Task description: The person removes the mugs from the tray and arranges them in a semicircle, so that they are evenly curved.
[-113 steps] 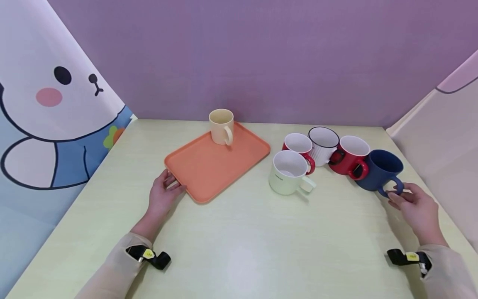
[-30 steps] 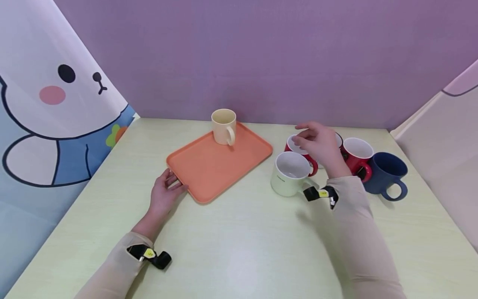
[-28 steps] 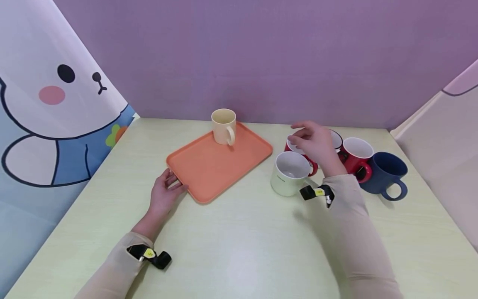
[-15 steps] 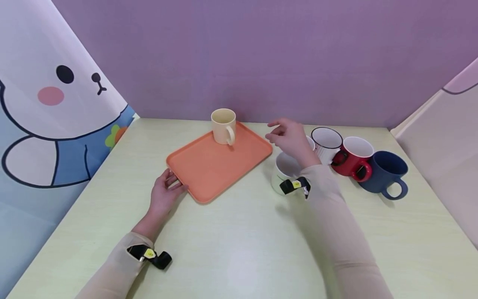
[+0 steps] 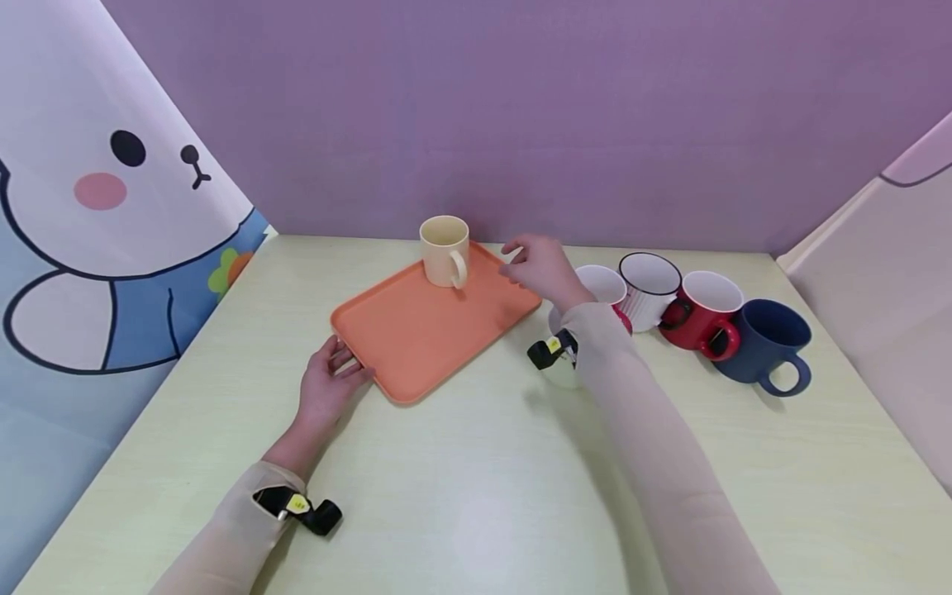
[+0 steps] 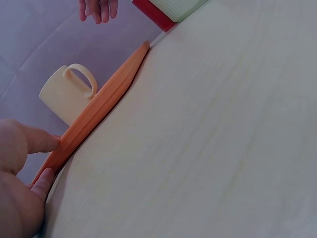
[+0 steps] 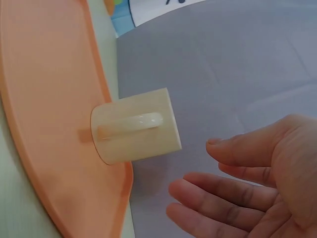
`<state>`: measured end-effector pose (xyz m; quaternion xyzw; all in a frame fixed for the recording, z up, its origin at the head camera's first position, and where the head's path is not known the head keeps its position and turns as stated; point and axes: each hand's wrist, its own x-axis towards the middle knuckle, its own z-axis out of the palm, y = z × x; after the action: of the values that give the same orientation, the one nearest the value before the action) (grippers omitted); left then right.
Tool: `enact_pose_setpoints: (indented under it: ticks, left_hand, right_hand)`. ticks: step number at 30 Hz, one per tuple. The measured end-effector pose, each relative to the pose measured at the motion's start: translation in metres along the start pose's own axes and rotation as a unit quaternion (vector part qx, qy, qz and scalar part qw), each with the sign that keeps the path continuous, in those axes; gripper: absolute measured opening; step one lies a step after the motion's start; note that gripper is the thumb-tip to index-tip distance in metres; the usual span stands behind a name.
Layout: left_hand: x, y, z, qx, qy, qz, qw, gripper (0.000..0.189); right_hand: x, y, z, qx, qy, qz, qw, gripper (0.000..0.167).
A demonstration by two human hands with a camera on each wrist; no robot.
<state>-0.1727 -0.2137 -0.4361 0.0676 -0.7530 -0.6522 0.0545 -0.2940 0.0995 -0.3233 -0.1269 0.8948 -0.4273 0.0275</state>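
An orange tray (image 5: 424, 339) lies on the table, and a cream mug (image 5: 444, 252) stands upright at its back edge. My left hand (image 5: 330, 388) holds the tray's near-left corner; in the left wrist view, thumb and finger (image 6: 45, 141) grip its rim (image 6: 99, 106). My right hand (image 5: 543, 268) hovers over the tray's right end with nothing in it. In the right wrist view its fingers (image 7: 223, 198) are loosely spread and point toward the cream mug (image 7: 143, 141), a gap apart. The mug's handle faces my right side.
Right of the tray are a pale green mug (image 5: 563, 376), mostly behind my right sleeve, and a red mug (image 5: 598, 285) behind it. Farther right stand a white black-rimmed mug (image 5: 647, 285), another red mug (image 5: 706, 306) and a blue mug (image 5: 769, 339). A purple backdrop (image 5: 521, 124) rises behind the table.
My right hand has let go of the blue mug's handle and moved left, across the other mugs, to above the tray. My left hand stays at the tray's corner.
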Motion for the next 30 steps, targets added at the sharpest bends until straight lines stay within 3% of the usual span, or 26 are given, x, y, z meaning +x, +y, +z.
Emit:
enact_pose_setpoints:
  ticks: [13, 20, 26, 30]
  left_hand:
    - [0.000, 0.000, 0.000, 0.009, -0.003, -0.004, 0.9999, 0.078]
    - [-0.002, 0.000, -0.002, 0.011, -0.003, -0.009, 0.9999, 0.078]
    - [-0.004, 0.001, -0.003, 0.018, -0.009, -0.012, 0.9997, 0.080]
    - [-0.004, 0.002, -0.002, 0.015, -0.009, -0.013, 0.9998, 0.079]
  right_hand:
    - [0.024, -0.001, 0.030, 0.010, -0.015, -0.005, 0.9998, 0.036]
    - [0.036, 0.001, 0.052, 0.014, -0.006, -0.010, 0.9998, 0.040]
    - [0.037, -0.003, 0.066, -0.031, 0.007, -0.017, 0.9993, 0.042]
    - [0.038, -0.002, 0.075, -0.030, 0.031, -0.002, 0.9991, 0.047]
